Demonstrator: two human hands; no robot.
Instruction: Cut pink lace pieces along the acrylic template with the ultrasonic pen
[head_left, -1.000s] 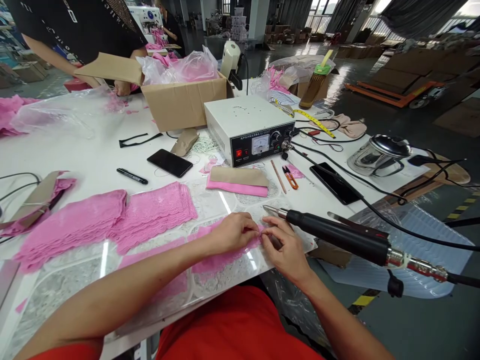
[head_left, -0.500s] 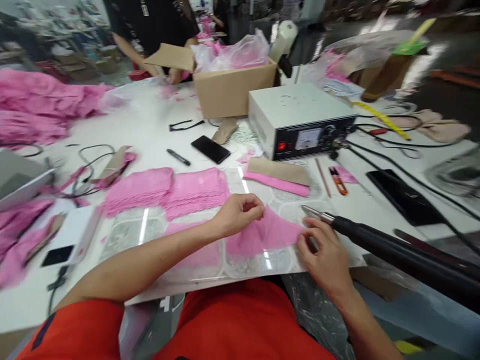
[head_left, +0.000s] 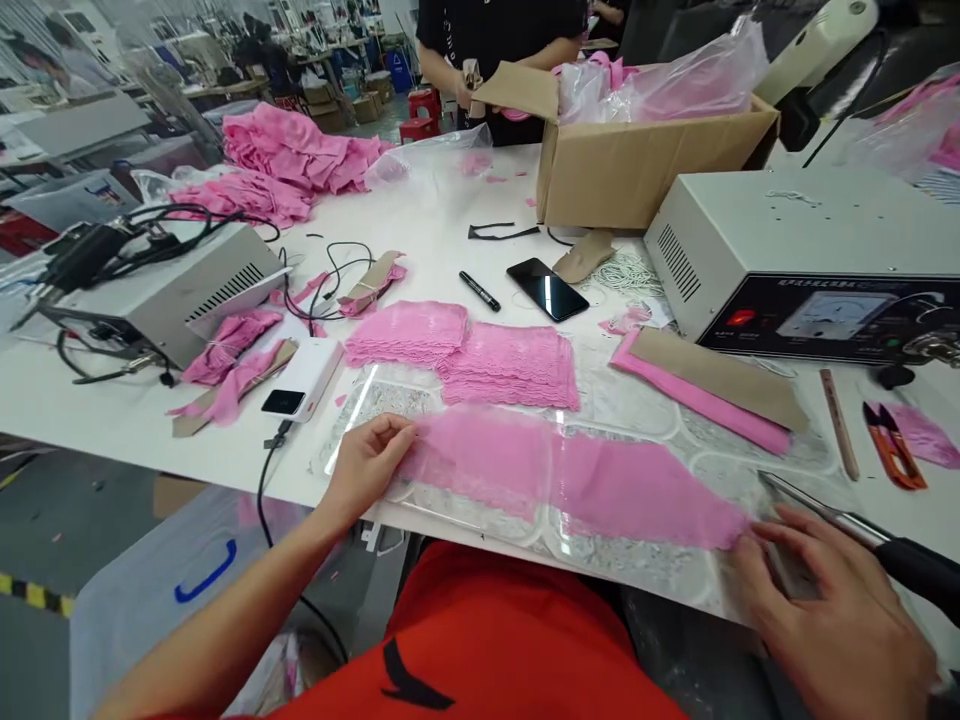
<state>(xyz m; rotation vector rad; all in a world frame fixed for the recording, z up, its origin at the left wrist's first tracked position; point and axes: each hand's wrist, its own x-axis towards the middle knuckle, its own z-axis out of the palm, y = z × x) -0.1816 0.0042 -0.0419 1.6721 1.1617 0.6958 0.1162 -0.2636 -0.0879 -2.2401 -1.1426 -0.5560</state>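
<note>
A long strip of pink lace lies stretched flat on a clear plastic sheet at the table's near edge. My left hand pinches its left end, fingers closed on the fabric. My right hand holds down the strip's right end, fingers curled against it. Just beyond my right hand rests a black hand tool with a metal tip. Two stacks of folded pink lace sit behind the strip.
A white meter box stands at right, another grey unit with cables at left. A phone, marker, orange snips, power bank and cardboard box lie around. A person in black stands across the table.
My hands moved apart and pulled the pink lace out into a long flat strip. My view swung left, bringing the grey unit and pink fabric heaps into sight.
</note>
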